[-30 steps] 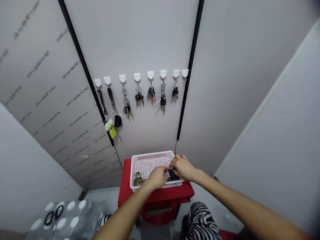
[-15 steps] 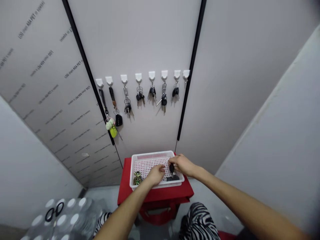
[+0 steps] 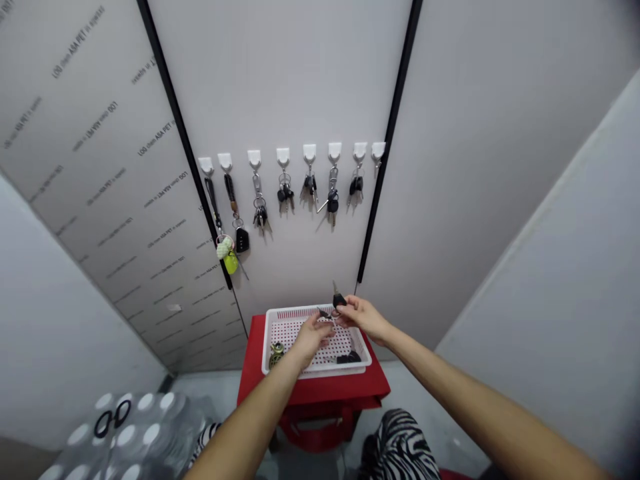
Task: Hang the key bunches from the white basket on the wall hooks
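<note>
Much of the white basket [image 3: 287, 331] is lying open; over its far rim the right hand [image 3: 364, 318] is pinching a key [image 3: 339, 300], blade and long axis pointing up; whether the left hand [image 3: 311, 339] is gripping, I cannot tell

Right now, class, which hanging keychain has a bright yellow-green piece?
The leftmost keychain, on a black strap: its bright yellow-green piece hangs near the bottom. No other hanging keychain shows that colour.
</note>
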Tool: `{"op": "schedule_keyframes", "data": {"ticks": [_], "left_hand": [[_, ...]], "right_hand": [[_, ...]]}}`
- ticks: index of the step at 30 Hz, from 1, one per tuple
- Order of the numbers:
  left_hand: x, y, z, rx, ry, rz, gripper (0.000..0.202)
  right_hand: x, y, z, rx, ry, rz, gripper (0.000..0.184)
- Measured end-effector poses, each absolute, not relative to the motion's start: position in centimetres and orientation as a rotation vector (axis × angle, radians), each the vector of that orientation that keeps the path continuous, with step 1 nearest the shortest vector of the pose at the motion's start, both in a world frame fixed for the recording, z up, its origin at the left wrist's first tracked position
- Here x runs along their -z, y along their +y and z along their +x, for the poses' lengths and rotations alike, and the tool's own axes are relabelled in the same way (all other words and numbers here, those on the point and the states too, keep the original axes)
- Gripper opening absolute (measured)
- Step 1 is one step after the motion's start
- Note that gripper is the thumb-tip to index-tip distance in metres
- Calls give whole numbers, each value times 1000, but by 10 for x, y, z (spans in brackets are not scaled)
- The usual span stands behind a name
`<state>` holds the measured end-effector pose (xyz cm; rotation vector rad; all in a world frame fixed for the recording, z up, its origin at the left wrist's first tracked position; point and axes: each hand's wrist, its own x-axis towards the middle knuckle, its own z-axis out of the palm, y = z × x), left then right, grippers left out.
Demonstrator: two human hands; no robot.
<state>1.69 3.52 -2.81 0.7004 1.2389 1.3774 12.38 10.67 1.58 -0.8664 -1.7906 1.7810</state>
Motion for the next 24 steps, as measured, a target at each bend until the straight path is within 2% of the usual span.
{"op": "schedule_keyframes", "data": {"ticks": [7,11,14,17,20,22,24], "left_hand": [[15,34,10,-1552,1011,521,26],[16,34,8,-1549,1081,512,22],[24,34,7,-1506,1271,517,20],[34,34,5,-1453,1475,550,22],[41,36,3,-1452,1613,598,23],[44,37,0,-1461,1688,645,24],[45,36,-4,-1473,1778,702,24]], "right_hand": [[-14,100,119,-1858,-1744,-871,22],[-10,105,119,-1730,-1867,-993,19],[-7,113,125,-1363,-2277,-1003,23],[-4,114,133,-764,-2877,-881,21],[-1,106,135,-244,-3210,-760,15],[3,101,133,-96,-3276,-722,12],[7,100,129,-101,-3281,-730,12]]}}
